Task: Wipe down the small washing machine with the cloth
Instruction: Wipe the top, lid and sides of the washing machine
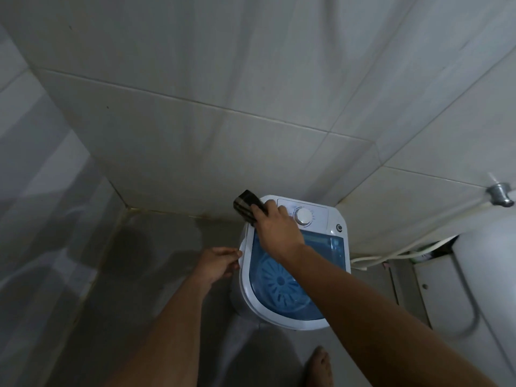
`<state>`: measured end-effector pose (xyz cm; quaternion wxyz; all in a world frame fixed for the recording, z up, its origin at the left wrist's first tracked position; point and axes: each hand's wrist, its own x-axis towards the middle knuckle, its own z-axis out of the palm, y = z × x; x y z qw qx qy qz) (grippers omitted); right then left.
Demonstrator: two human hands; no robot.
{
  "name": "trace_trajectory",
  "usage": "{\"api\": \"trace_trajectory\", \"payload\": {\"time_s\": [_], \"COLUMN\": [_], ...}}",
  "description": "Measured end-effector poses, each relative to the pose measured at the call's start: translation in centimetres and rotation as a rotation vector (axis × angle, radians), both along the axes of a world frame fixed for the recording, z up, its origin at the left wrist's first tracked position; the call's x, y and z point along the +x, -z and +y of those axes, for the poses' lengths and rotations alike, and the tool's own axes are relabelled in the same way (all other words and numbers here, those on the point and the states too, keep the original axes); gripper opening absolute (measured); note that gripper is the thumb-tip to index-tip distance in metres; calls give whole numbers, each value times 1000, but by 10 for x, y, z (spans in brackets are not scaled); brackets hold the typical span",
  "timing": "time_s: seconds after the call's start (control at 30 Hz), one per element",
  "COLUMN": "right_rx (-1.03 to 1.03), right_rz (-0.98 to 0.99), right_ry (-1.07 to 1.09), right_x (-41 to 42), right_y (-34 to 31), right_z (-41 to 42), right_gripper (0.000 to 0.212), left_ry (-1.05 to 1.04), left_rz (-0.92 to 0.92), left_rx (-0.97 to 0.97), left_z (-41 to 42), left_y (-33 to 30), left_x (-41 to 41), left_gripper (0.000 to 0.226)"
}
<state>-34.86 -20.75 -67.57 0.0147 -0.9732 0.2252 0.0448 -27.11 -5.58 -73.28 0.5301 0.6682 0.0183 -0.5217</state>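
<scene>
The small washing machine (296, 263) — white, glossy plastic with a rounded front, a translucent blue lid and a round white dial (303, 216) — was stood on the grey tiled floor (156, 275) in a corner of pale wall tiles (223, 79). A dark, folded cloth (248, 205) was gripped in the right hand (275, 230) at the machine's back left corner. The machine's left rim was touched by the left hand (216, 263), fingers loosely extended. A white hose (391, 254) and a chrome fitting (501, 195) were seen to the right — a bare foot (318, 367) below.
</scene>
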Motion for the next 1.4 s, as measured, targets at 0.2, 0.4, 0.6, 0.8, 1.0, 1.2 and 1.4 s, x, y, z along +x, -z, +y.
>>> {"api": "trace_trajectory", "payload": {"time_s": [0.2,0.4,0.6,0.8,1.0,1.2,1.4], "right_rx": [431,244,437,601,391,481,437], "right_rz": [-214,-56,-62,-494,-291,-215,-424], "right_ry": [157,252,167,432,259,3,294], "right_x": [31,36,41,50,11,6,27], "right_y": [-16,-9,1,-29,-2,5,-19], "right_z": [-11,-8,32,-16,-18,41,1], "right_gripper": [32,29,28,30,37,41,35], "left_ry": [4,0,-3,-4,17,-193,-235], "left_rz": [-6,-8,12,27,51,409,489], "left_rx": [-3,-8,24,4,18,-3,-24], "left_z": [1,4,4,5,7,19,22], "left_y": [-1,0,-1,-1,-2,-12,-15], "left_x": [-1,0,0,-1,0,4,6], "left_gripper": [9,12,10,14,25,38,49]}}
